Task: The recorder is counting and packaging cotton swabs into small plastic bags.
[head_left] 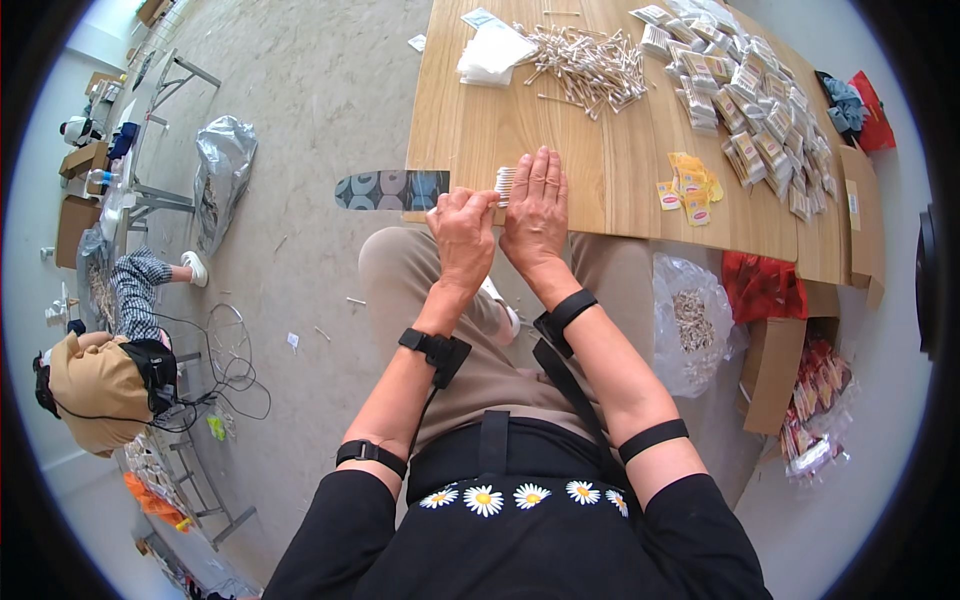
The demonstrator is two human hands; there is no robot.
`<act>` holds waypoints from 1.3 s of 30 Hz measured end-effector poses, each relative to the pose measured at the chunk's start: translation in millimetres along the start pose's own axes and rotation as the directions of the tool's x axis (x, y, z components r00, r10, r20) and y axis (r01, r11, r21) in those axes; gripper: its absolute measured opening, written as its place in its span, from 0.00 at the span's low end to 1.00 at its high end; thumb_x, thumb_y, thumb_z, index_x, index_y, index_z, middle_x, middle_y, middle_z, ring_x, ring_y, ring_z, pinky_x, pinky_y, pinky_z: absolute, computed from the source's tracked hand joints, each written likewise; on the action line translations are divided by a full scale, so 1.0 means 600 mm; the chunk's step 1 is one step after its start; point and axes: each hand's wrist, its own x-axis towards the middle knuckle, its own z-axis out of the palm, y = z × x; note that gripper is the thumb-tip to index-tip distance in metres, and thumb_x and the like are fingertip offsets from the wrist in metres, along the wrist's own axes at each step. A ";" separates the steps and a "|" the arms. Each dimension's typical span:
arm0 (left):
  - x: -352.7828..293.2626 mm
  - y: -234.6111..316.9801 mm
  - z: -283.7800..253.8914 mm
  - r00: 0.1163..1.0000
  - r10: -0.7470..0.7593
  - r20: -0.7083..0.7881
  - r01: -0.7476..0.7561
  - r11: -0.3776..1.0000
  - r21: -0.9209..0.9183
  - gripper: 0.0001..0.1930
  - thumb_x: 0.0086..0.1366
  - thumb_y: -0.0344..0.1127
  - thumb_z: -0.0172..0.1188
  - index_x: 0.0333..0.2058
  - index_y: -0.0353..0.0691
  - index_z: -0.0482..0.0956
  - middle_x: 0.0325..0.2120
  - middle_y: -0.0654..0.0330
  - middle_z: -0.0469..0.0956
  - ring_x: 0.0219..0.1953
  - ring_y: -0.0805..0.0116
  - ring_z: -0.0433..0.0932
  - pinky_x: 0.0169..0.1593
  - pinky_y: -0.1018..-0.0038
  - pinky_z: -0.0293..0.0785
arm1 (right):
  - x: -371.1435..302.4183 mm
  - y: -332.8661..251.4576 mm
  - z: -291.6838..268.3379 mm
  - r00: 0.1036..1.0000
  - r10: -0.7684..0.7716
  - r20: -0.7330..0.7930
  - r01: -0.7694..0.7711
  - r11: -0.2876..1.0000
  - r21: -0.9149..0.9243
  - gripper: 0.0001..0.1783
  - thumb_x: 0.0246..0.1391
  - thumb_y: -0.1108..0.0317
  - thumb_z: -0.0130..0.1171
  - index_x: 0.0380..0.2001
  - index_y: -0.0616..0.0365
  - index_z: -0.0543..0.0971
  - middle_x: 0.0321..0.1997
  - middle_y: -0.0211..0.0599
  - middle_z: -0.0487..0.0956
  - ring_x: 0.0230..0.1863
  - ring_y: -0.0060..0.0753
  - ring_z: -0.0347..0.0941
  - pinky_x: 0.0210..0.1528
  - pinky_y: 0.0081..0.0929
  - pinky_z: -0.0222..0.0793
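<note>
A short row of white cotton swabs (504, 184) lies between my hands at the near edge of the wooden table. My right hand (535, 212) is stretched out flat, its fingers straight and together, along the right side of the row. My left hand (464, 236) is closed, with curled fingers whose tips meet the row's left side; what they pinch is hidden. A dark strip with a circle pattern (393, 190) juts past the table's left edge beside my left hand. Farther back are a loose pile of cotton swabs (592, 70) and a stack of clear plastic bags (492, 52).
Packed swab bags (745, 95) heap up on the table's right, near yellow-orange packets (690, 188). Below stand a clear bag of swabs (690, 320), a red bag (762, 287) and a cardboard box (773, 372). At the left, another person (100, 390) sits by metal-legged tables.
</note>
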 end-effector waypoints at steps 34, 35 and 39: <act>0.024 -0.007 0.004 0.998 -0.027 0.057 0.022 0.997 0.074 0.11 0.64 0.29 0.58 0.43 0.48 0.84 0.33 0.62 0.77 0.43 0.61 0.76 0.49 0.62 0.62 | -0.001 0.000 0.007 1.000 0.009 0.003 -0.009 0.999 -0.034 0.39 0.53 0.67 0.59 0.66 0.71 0.61 0.74 0.63 0.56 0.77 0.57 0.48 0.77 0.47 0.44; 0.024 -0.007 0.005 0.998 -0.019 0.053 0.014 0.997 0.082 0.11 0.64 0.29 0.58 0.43 0.48 0.84 0.33 0.62 0.78 0.43 0.61 0.76 0.49 0.62 0.62 | -0.001 0.000 0.007 1.000 0.011 0.001 -0.011 1.000 -0.029 0.39 0.52 0.67 0.59 0.66 0.71 0.61 0.74 0.63 0.56 0.77 0.57 0.47 0.77 0.47 0.44; 0.025 -0.008 0.005 0.998 -0.016 0.054 0.010 0.994 0.108 0.12 0.63 0.28 0.58 0.43 0.49 0.84 0.33 0.62 0.78 0.43 0.60 0.76 0.49 0.61 0.62 | 0.000 0.000 0.007 1.000 0.011 0.001 -0.011 1.000 -0.028 0.39 0.53 0.67 0.58 0.66 0.71 0.61 0.74 0.63 0.56 0.77 0.57 0.47 0.77 0.47 0.44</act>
